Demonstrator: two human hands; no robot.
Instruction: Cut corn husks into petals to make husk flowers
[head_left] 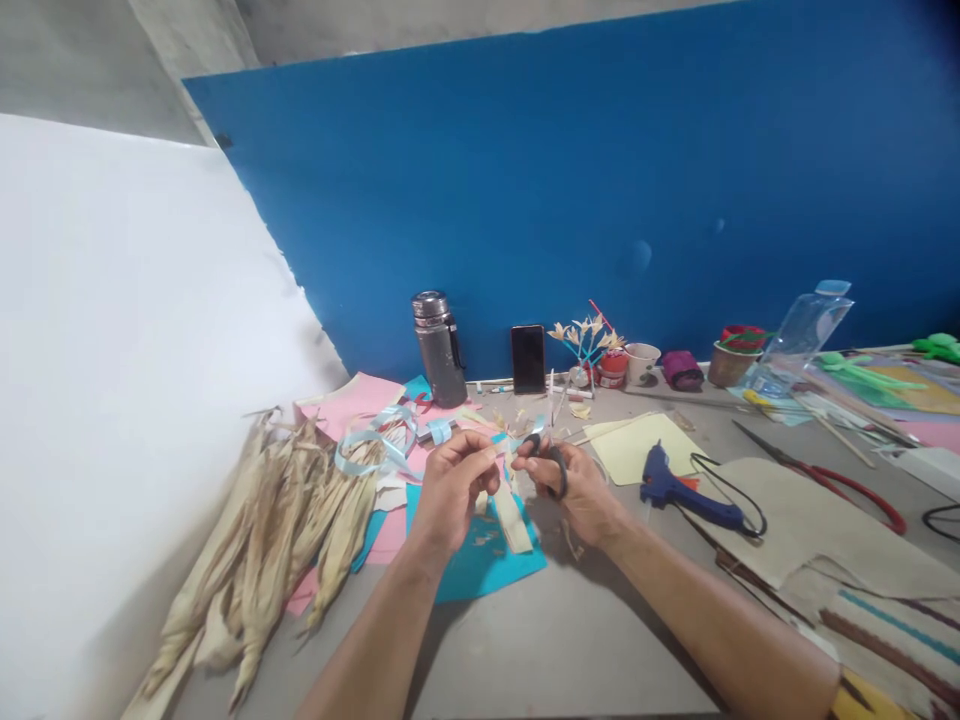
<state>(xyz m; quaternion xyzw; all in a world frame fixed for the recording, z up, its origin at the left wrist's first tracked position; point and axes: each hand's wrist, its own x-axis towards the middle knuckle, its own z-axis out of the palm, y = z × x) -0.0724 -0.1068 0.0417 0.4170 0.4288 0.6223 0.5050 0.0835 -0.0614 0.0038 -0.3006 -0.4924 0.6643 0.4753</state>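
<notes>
Forearms [375,620], two, bare, lay nearest my camera. Left hand [457,482]: curled at the blue paper [491,578], thumb against fingers; what it pinched, I could not tell. Right hand [576,490]: closed on black-handled scissors [559,472], right of the paper. Pale strip [514,520]: on the paper. I logged dried husks [259,540] left of it, glue gun [667,487] right, flask [442,360] beyond.

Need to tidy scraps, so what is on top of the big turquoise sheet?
A pale strip and small scraps lie on the turquoise sheet. The left hand hides part of it, so anything there cannot be seen.
</notes>
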